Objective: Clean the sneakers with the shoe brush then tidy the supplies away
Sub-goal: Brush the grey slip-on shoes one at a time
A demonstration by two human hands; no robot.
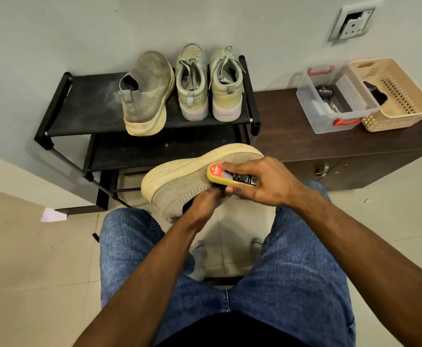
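Over the lap, at about 12 o'clock from the knees, the knit sneaker (179,181) is held off the floor with its sole turned up and away, its long axis running from the heel at 7 o'clock to the toe at 1 o'clock. The left hand (206,201) reaches into the shoe's opening from below; its fingers are hidden inside, so I cannot tell how they lie, only that they carry the shoe. The right hand (260,182) comes in from 4 o'clock and grips the shoe brush (230,176) from above, thumb curled along its near edge and fingers wrapped over the far one, the yellow block lying flat on the knit upper just below the sole rim. The brush's long axis lies roughly along the shoe's, so the coming stroke probably runs lengthwise toward toe or heel, with the right hand doing the moving. At 11 o'clock, on the top shelf of the black shoe rack (87,106), the matching dusty sneaker (146,93) stands beside a pale lace-up pair (208,83). At 2 o'clock, on the dark cabinet (330,144), a clear plastic box (330,113) holds a round polish tin (326,92); touching it, a beige perforated basket (405,101) holds something dark I cannot identify.
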